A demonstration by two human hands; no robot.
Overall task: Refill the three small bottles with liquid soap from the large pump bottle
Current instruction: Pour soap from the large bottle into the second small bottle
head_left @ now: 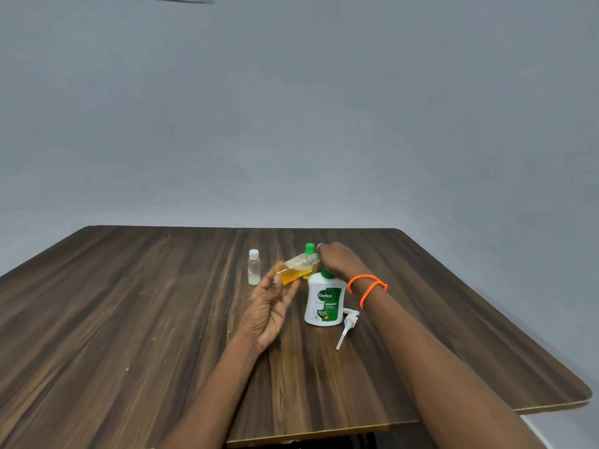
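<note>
My left hand point(270, 306) grips a small clear bottle point(296, 270) half full of yellow soap, tilted with its uncapped neck pointing right. My right hand point(340, 259) hovers at that neck with fingers curled; a bit of green, seemingly a cap point(319, 256), shows under them. Right behind stands a second small bottle with a green cap point(309, 249), mostly hidden. A third small bottle with a white cap point(253, 267) stands upright to the left, nearly empty. The large white Dettol bottle point(324, 299) stands below my right hand, its green neck open. Its white pump point(346, 325) lies on the table beside it.
Everything sits on a dark wooden table point(129, 319) against a grey wall. The table's near edge runs below my forearms and its right edge slants away at the right. Orange bands circle my right wrist point(366, 288).
</note>
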